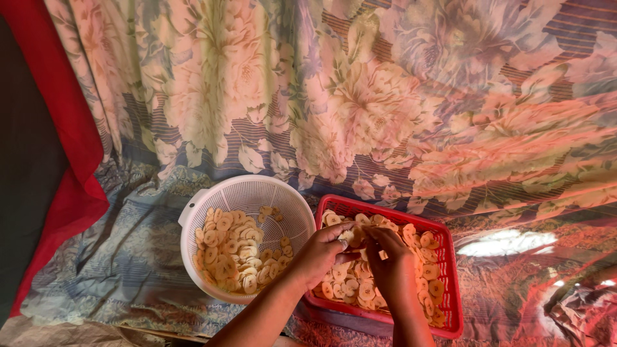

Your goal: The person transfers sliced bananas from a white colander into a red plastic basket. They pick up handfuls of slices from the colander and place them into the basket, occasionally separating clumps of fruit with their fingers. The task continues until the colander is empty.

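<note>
Both hands meet over a red slotted plastic basket point(450, 263) that holds many pale yellow round chips point(360, 289). My left hand point(321, 254) and my right hand point(392, 260) pinch a small clump of chips point(355, 236) between their fingertips, just above the basket's near-left part. To the left stands a white round colander point(247, 189) with a heap of the same chips point(231, 254) in its lower half. The two forearms come up from the bottom edge.
Everything rests on a blue patterned cloth point(122, 257). A floral curtain point(334, 90) hangs across the back. A red cloth point(64, 128) runs down the left side. Shiny plastic wrap point(578, 308) lies at the lower right.
</note>
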